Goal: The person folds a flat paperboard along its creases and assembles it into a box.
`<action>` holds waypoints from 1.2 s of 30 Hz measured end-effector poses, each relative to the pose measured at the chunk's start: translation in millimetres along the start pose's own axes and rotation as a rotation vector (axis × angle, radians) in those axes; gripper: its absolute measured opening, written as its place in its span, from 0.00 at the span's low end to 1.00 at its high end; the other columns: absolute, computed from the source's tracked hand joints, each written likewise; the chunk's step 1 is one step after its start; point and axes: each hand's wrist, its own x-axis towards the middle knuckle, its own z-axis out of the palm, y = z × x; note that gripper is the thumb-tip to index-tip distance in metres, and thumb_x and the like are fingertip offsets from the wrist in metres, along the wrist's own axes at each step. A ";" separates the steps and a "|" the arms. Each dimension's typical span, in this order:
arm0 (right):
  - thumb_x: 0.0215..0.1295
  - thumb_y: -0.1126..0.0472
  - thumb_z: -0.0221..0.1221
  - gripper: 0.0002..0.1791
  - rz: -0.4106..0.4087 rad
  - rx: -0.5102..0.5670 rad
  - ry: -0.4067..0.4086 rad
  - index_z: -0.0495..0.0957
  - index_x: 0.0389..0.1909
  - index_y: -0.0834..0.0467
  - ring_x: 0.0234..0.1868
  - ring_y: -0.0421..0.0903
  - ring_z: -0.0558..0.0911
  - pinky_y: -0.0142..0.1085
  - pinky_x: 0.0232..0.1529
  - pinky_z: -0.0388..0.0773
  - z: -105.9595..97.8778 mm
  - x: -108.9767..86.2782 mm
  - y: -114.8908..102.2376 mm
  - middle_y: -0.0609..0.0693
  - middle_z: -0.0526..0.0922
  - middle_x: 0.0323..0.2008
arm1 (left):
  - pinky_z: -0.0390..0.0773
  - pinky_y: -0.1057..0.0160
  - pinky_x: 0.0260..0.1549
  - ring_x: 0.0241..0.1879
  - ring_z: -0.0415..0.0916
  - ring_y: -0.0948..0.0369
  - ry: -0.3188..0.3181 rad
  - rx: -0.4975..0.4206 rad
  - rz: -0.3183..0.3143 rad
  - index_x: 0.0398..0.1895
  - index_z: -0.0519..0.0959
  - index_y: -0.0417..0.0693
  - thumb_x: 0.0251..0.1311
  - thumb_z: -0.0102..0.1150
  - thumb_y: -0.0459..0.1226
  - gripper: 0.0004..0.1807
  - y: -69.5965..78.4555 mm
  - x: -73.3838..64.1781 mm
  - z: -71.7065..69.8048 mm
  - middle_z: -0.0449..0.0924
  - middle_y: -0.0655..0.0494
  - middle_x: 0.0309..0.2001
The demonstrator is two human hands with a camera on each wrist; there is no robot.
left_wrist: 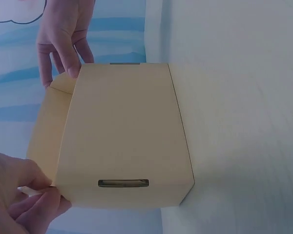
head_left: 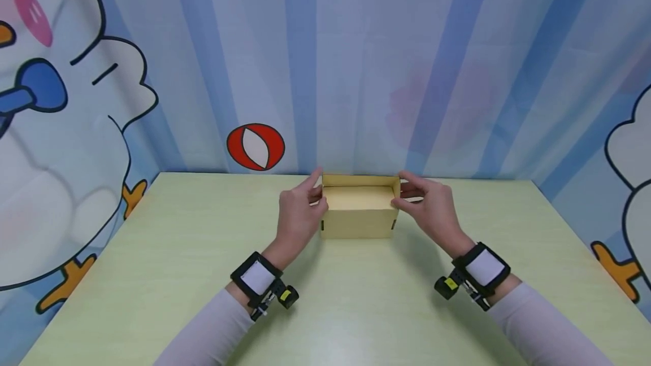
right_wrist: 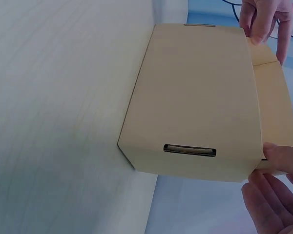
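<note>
A small tan cardboard box [head_left: 356, 223] sits on the table toward its back edge, its top side uncovered. My left hand [head_left: 299, 213] pinches the box's upper left edge; the left wrist view shows thumb and forefinger meeting at that corner of the box [left_wrist: 122, 126]. At the opposite end, my right hand [head_left: 434, 208] holds the upper right edge, with the thumb on the rim and the other fingers outside in the right wrist view. A narrow slot [right_wrist: 190, 150] is cut in the box near its end. The box's far outer side is hidden.
The pale table [head_left: 203, 264] ends behind the box at a blue striped curtain [head_left: 346, 61]. A red and white ball [head_left: 274, 146] is printed on it, left of the box. Cartoon figures are printed at both sides. Each wrist wears a strapped camera [head_left: 289, 296].
</note>
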 end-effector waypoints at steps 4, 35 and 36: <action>0.57 0.64 0.70 0.30 -0.016 -0.015 0.008 0.77 0.63 0.56 0.45 0.53 0.87 0.45 0.44 0.86 2.2 -0.8 2.5 0.59 0.88 0.44 | 0.85 0.63 0.41 0.45 0.87 0.55 -0.032 -0.004 0.003 0.64 0.76 0.45 0.57 0.64 0.26 0.28 -4.4 -1.1 -0.7 0.85 0.43 0.50; 0.56 0.66 0.70 0.22 -0.304 -0.050 0.117 0.83 0.54 0.58 0.42 0.50 0.89 0.39 0.38 0.86 10.5 -9.6 18.6 0.57 0.88 0.46 | 0.84 0.65 0.44 0.51 0.85 0.56 -0.158 -0.138 0.025 0.56 0.82 0.43 0.55 0.68 0.29 0.22 -24.8 -3.0 -11.4 0.85 0.47 0.53; 0.56 0.66 0.70 0.22 -0.308 -0.055 0.111 0.82 0.54 0.58 0.42 0.50 0.89 0.39 0.39 0.86 10.3 -9.9 19.5 0.57 0.88 0.46 | 0.84 0.65 0.44 0.51 0.85 0.56 -0.159 -0.136 0.033 0.56 0.82 0.44 0.55 0.69 0.29 0.22 -25.5 -2.9 -11.8 0.85 0.47 0.52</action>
